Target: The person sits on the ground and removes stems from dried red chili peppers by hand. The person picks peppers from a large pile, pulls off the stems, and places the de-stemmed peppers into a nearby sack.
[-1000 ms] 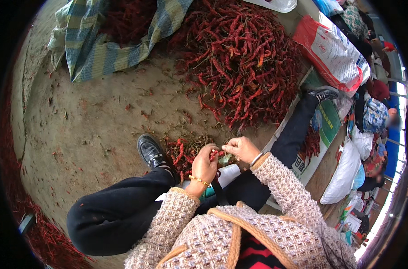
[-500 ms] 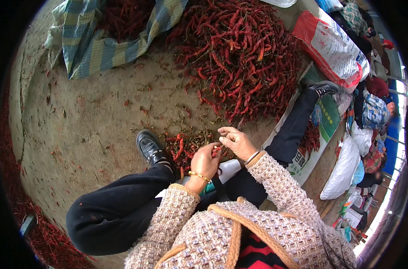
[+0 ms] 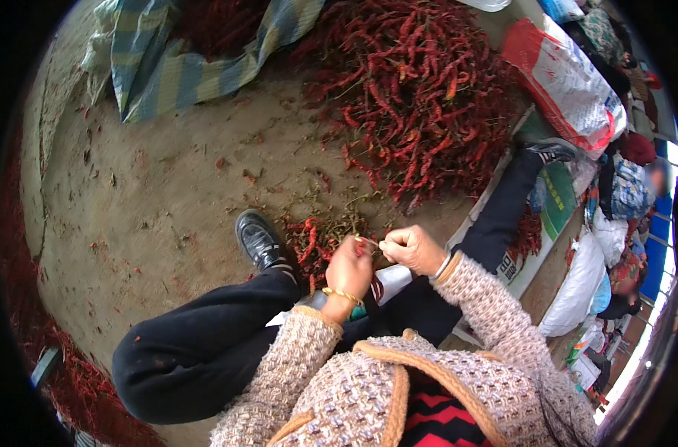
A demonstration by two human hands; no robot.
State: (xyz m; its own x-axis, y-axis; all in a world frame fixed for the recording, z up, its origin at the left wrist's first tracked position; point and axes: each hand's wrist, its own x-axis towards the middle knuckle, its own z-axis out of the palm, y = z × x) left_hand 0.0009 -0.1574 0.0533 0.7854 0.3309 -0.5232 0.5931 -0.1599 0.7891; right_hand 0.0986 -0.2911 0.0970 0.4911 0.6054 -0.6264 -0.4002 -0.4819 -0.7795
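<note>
Between my legs, my left hand (image 3: 348,271) is closed on a red chili pepper (image 3: 361,243), mostly hidden by the fingers. My right hand (image 3: 415,249) pinches the thin pale stem at the pepper's end, fingertips pressed together. Under and beyond the hands, a small heap of stems and loose red peppers (image 3: 311,240) lies on the ground beside my left shoe. Farther ahead rises a large pile of dried red chili peppers (image 3: 421,97).
A blue-and-beige striped woven sack (image 3: 186,82) with peppers inside lies open at the far left. Right of the big pile is a red-and-white sack (image 3: 562,82). White sacks (image 3: 575,290) and other seated people are at the right. More peppers (image 3: 86,395) line the left edge.
My right hand has closed from spread fingers to a pinch on the pepper's stem. Both hands have come a little closer together; the whole view has shifted slightly.
</note>
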